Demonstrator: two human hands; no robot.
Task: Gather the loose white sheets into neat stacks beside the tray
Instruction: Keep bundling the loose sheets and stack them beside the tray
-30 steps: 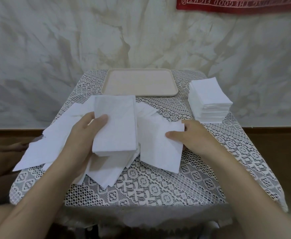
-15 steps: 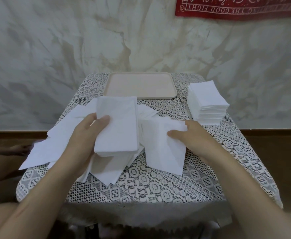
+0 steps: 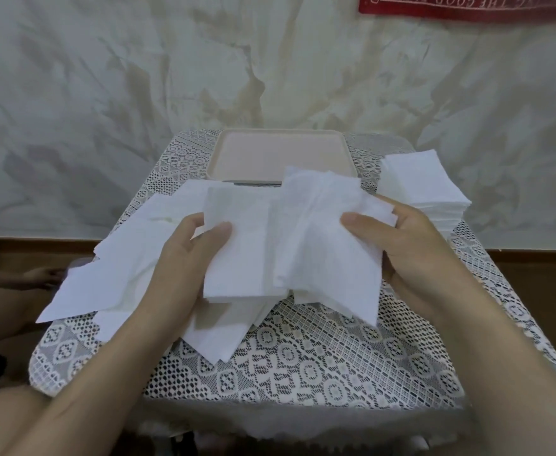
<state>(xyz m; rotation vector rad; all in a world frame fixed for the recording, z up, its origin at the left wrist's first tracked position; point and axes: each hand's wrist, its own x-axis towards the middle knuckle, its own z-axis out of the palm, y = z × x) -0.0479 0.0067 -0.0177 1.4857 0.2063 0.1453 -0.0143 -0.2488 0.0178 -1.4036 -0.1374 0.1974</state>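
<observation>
A person's left hand (image 3: 184,258) holds a bundle of white sheets (image 3: 237,258) over the lace-covered table (image 3: 303,363), grip clamped with the thumb on top. The right hand (image 3: 414,248) has its grip pinched on a crumpled sheet (image 3: 316,232). Loose sheets (image 3: 115,268) lie at left; a neat stack (image 3: 424,189) sits just right of the tray (image 3: 270,153).

Grey-and-beige marbled wall (image 3: 105,93), red lettered cloth banner (image 3: 467,8) top right, brown band (image 3: 540,258) below, small white-lace-covered table (image 3: 303,360).
</observation>
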